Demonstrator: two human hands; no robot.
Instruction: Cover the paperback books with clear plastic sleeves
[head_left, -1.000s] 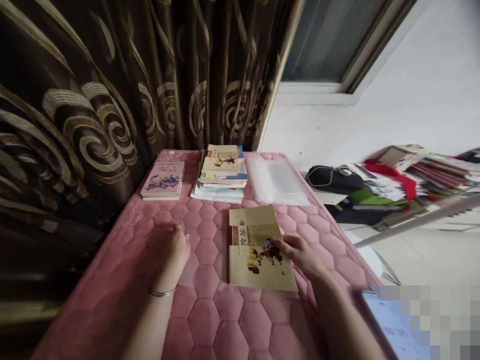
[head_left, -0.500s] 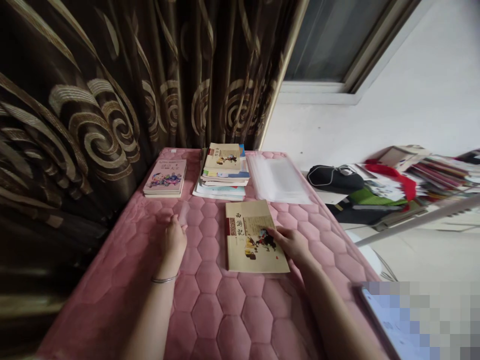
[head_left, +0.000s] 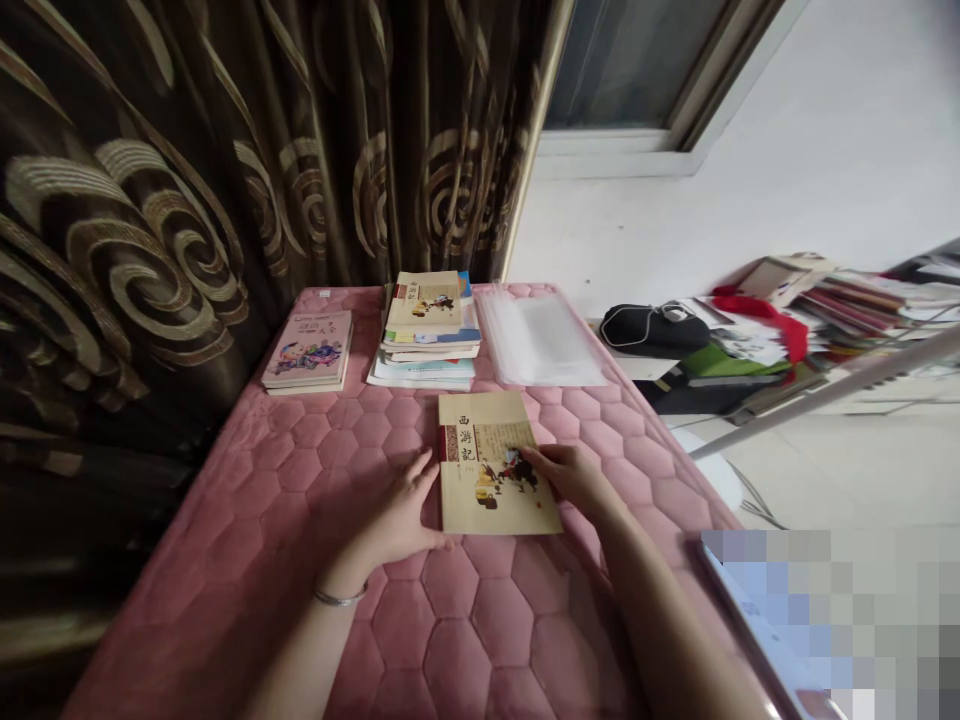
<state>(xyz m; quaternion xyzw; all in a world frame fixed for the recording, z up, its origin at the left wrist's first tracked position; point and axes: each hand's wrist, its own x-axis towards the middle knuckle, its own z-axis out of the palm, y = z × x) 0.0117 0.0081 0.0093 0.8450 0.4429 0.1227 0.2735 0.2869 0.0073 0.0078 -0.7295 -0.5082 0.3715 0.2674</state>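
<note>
A tan paperback book with Chinese characters and small painted figures on its cover lies in front of me on the pink quilted surface. My right hand grips its right edge, the thumb on the cover and the fingers hidden beneath. At the book's left edge is my left hand, fingers apart and thumb toward the near corner; whether it touches the book I cannot tell. Farther back stands a pile of books topped by a similar tan one.
Pink-covered books lie at the back left, and clear plastic sleeves at the back right. A patterned curtain hangs along the left. A screen device sits at lower right. Beyond the edge are a black pouch and piled papers.
My left hand has moved right and opened beside the book; it was closed and away from it before. My right hand still holds the book. The view has shifted slightly.
</note>
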